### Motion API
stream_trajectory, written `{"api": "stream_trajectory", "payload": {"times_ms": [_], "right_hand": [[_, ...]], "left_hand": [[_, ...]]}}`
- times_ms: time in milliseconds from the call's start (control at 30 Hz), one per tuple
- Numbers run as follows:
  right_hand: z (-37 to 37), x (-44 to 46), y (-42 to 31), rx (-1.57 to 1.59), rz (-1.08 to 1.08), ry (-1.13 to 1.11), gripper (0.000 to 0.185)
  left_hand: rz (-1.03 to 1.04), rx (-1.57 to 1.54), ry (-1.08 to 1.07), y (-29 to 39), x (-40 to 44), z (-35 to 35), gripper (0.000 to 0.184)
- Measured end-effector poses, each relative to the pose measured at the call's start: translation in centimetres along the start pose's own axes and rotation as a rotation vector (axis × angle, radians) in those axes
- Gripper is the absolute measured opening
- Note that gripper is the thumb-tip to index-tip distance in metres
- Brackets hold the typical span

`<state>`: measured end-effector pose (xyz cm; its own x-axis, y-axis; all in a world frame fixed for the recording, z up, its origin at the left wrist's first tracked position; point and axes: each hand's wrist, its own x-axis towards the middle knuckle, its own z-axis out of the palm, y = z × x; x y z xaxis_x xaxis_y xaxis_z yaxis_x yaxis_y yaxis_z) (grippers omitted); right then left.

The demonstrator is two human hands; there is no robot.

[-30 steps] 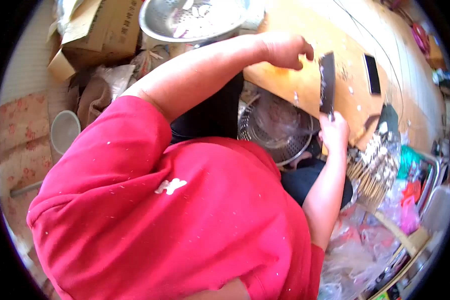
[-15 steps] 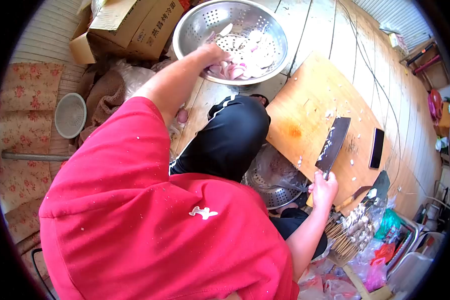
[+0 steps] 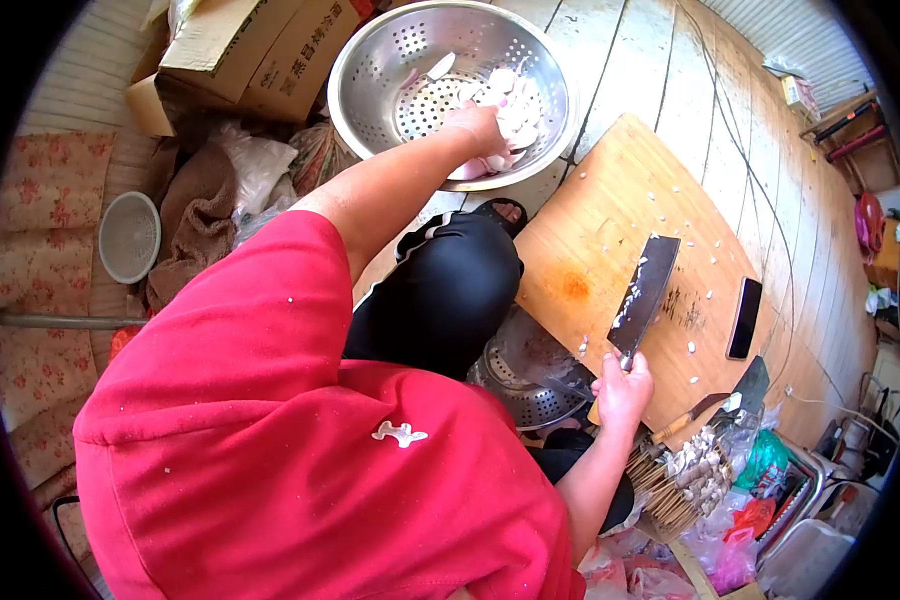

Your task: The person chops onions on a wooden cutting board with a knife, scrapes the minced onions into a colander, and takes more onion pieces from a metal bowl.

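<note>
My left hand point(image 3: 478, 126) reaches into a large metal colander point(image 3: 342, 120), over cut red onion pieces point(image 3: 519, 122); its fingertips are hidden among them. In my right hand point(image 3: 622, 390) is the handle of a cleaver point(image 3: 646, 292), gripped with the thumb on top. The dark blade lies over a wooden cutting board point(image 3: 610, 205), with small white bits stuck along one edge. More white bits are scattered on the board, which also has an orange stain.
A phone point(image 3: 744, 318) and a small knife point(image 3: 692, 417) lie at the board's right side. Skewered pieces point(image 3: 698, 468) and plastic bags sit below it. Another colander point(image 3: 533, 402) stands beside my legs. Left are a cardboard box point(image 3: 305, 50) and white basket point(image 3: 130, 238).
My left hand has moved right inside the colander, from its left side onto the onion pieces. My right hand still holds the cleaver; the whole view has shifted slightly.
</note>
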<state>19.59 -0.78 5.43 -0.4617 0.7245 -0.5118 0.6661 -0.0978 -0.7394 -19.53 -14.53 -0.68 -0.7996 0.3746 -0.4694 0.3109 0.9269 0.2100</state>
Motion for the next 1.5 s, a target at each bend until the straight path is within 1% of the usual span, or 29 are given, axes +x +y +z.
{"api": "stream_trajectory", "payload": {"times_ms": [33,100,133,200,233,300,333,400,433,533,600,633,667,800,867,933,1000,1033,1067,1100,1133,1167,1233,1267,1333,1367,1433,1467,1500], "right_hand": [[0.0,0.0,-0.1,0.001,0.001,0.001,0.015],[0.1,0.2,-0.2,-0.024,-0.003,-0.01,0.016],[0.2,0.2,-0.4,-0.022,-0.001,-0.01,0.016],[0.4,0.2,-0.7,-0.017,0.006,-0.016,0.016],[0.4,0.2,-0.7,-0.015,0.006,-0.016,0.016],[0.5,0.3,-0.7,-0.001,0.01,-0.03,0.016],[0.5,0.4,-0.7,0.001,0.011,-0.029,0.016],[0.5,0.4,-0.6,-0.027,-0.011,-0.033,0.017],[0.5,0.4,-0.6,-0.027,-0.01,-0.034,0.017],[0.4,0.3,-0.6,-0.022,-0.018,-0.038,0.017],[0.2,0.2,-0.6,0.011,-0.023,-0.05,0.017],[0.2,0.2,-0.7,0.013,-0.021,-0.048,0.017],[0.1,0.0,-0.8,0.017,-0.026,-0.044,0.016],[-0.2,-0.3,-1.3,0.075,-0.019,-0.026,0.015],[-0.4,-0.1,-1.0,0.1,-0.003,-0.019,0.016],[-0.4,0.2,-0.8,0.126,0.027,-0.018,0.016],[-0.4,0.5,-0.8,0.117,0.022,0.01,0.017],[-0.4,1.0,-0.3,0.085,0.034,0.026,0.018],[-0.3,1.3,-0.2,0.115,0.041,0.033,0.018],[-0.2,1.7,0.2,0.101,0.049,0.043,0.017],[-0.2,1.9,0.4,0.088,0.058,0.055,0.017],[-0.4,2.0,0.4,0.093,0.066,0.072,0.017],[-0.6,2.1,0.4,0.095,0.101,0.062,0.019],[-0.7,2.5,0.9,0.105,0.109,0.076,0.019],[-0.8,3.2,2.2,-0.041,0.092,0.104,0.022],[-0.9,3.0,1.7,-0.054,0.121,0.095,0.025],[-0.8,3.3,1.4,-0.076,0.112,0.096,0.025],[-0.9,3.4,1.5,-0.11,0.09,0.084,0.025],[-0.9,3.4,2.1,-0.106,0.091,0.089,0.025]], "left_hand": [[0.001,0.001,-0.001,-0.4,0.2,0.1,0.087],[0.085,-0.085,0.046,-0.9,0.3,0.2,0.074],[0.085,-0.084,0.045,-0.9,0.3,0.2,0.074],[0.095,-0.02,0.084,-0.7,0.3,0.2,0.059],[0.096,-0.019,0.084,-0.7,0.2,0.2,0.059],[0.152,-0.037,0.106,-0.8,-0.1,0.2,0.04],[0.153,-0.035,0.106,-1.1,0.0,0.2,0.04],[0.185,-0.113,0.043,-1.8,0.5,0.4,0.029],[0.185,-0.113,0.042,-2.0,0.8,0.4,0.029],[0.167,-0.142,0.049,-2.4,0.7,0.1,0.018],[0.12,-0.315,-0.019,-3.2,0.0,-0.5,0.016],[0.153,-0.361,-0.004,-3.5,-0.3,-0.8,0.017],[0.05,-0.587,-0.056,-3.9,-0.3,-0.9,0.016],[0.033,-0.847,0.049,-3.8,-1.7,-4.0,0.016],[0.1,-1.019,0.035,-3.6,-0.7,-4.3,0.018],[0.226,-1.018,0.074,0.0,-2.0,-5.3,0.015],[0.338,-0.905,-0.014,5.1,-5.5,-6.3,0.01],[0.449,-0.874,-0.143,7.0,-5.3,-5.4,0.01],[0.557,-0.804,-0.205,8.9,-5.6,-4.0,0.007],[0.55,-0.701,-0.284,12.0,-7.8,-3.7,0.007],[0.523,-0.681,-0.43,14.1,-8.6,-2.3,0.015],[0.602,-0.607,-0.58,15.8,-8.9,-0.9,0.02],[0.707,-0.425,-0.704,18.5,-9.3,2.4,0.021],[0.789,-0.365,-0.682,19.3,-9.2,4.7,0.018],[1.026,-0.301,-0.654,20.2,-6.8,10.2,0.014],[1.038,-0.287,-0.67,20.7,-6.8,10.9,0.014],[1.241,-0.109,-0.404,21.3,-7.2,11.7,0.011],[1.249,-0.101,-0.417,21.0,-7.2,11.9,0.011],[1.376,-0.078,-0.238,20.5,-7.4,11.6,0.012]]}}
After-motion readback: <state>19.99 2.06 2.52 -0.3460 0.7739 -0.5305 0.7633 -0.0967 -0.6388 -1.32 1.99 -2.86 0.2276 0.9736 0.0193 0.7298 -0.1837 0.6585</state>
